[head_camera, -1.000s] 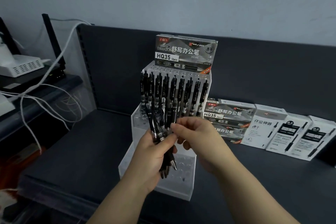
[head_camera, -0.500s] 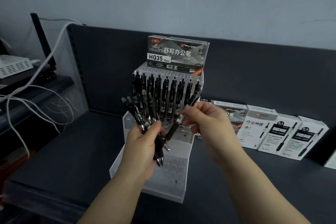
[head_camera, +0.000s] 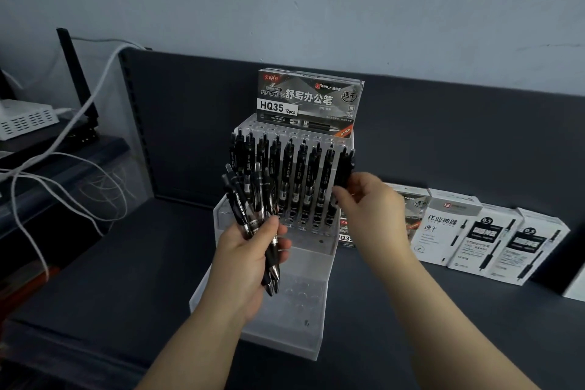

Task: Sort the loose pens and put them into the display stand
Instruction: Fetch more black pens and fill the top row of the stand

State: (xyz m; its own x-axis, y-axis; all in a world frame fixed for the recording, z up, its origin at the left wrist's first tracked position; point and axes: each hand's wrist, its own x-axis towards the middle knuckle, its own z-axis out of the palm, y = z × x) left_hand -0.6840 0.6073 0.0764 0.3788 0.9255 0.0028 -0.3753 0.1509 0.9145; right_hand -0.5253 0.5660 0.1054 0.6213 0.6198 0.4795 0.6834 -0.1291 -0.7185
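Left hand (head_camera: pixel 247 258) grips a pen bundle (head_camera: pixel 248 209); right hand (head_camera: pixel 372 209) pinches one pen (head_camera: pixel 346 166) beside the stand (head_camera: pixel 285 340). It could miss its hole.

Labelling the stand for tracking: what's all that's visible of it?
The stand looks like clear acrylic, stepped in tiers drilled with round holes, set on the dark shelf. One upper tier holds a row of upright black pens; the lower holes look empty. A grey HQ35 box sits on top. The right hand holds a pen at the row's right end.
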